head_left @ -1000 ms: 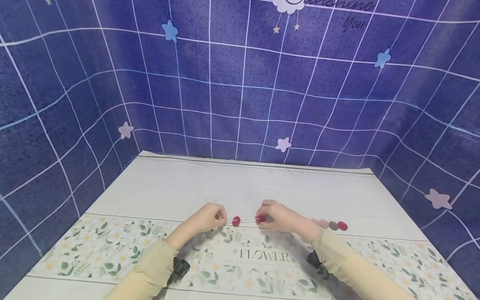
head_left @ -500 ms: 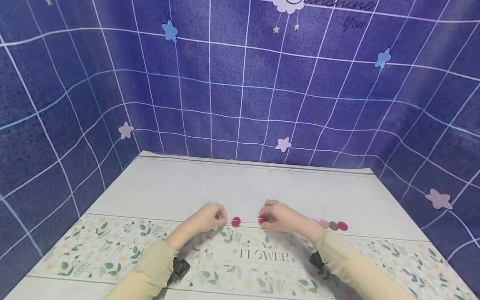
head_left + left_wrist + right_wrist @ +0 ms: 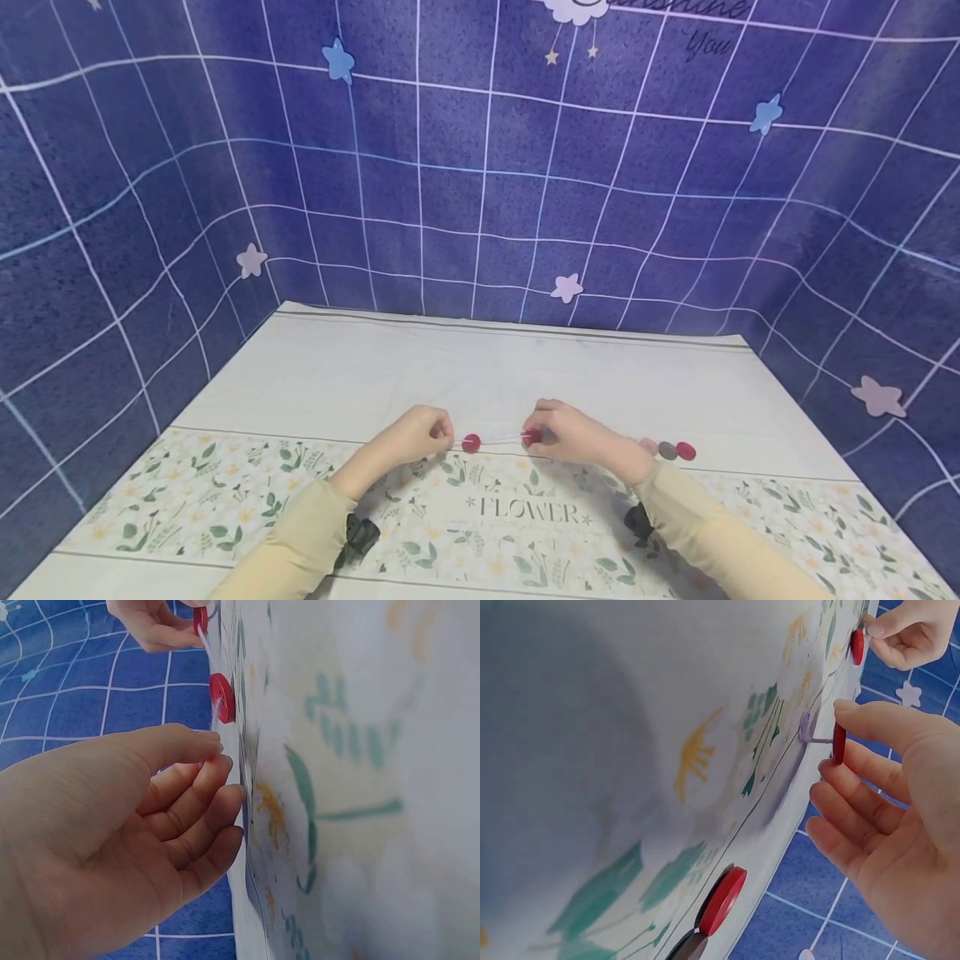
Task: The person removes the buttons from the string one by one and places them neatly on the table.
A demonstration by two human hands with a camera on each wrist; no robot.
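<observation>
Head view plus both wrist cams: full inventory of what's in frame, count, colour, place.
Red button on string: 1, red, on the string between the two hands.
Red button in fingers: 1, red, pinched at the right hand's fingertips.
String: 1, pale and thin, running from the left hand to the right hand.
Loose buttons: at least 3, pink, grey-brown and red, in a row on the cloth beyond the right wrist.
Tablecloth: 1, white with a floral band and the word FLOWER, covering the table.
Backdrop: 1, dark blue grid with stars, behind and at both sides.
Left hand: pinches the string end.
Right hand: pinches the button.
</observation>
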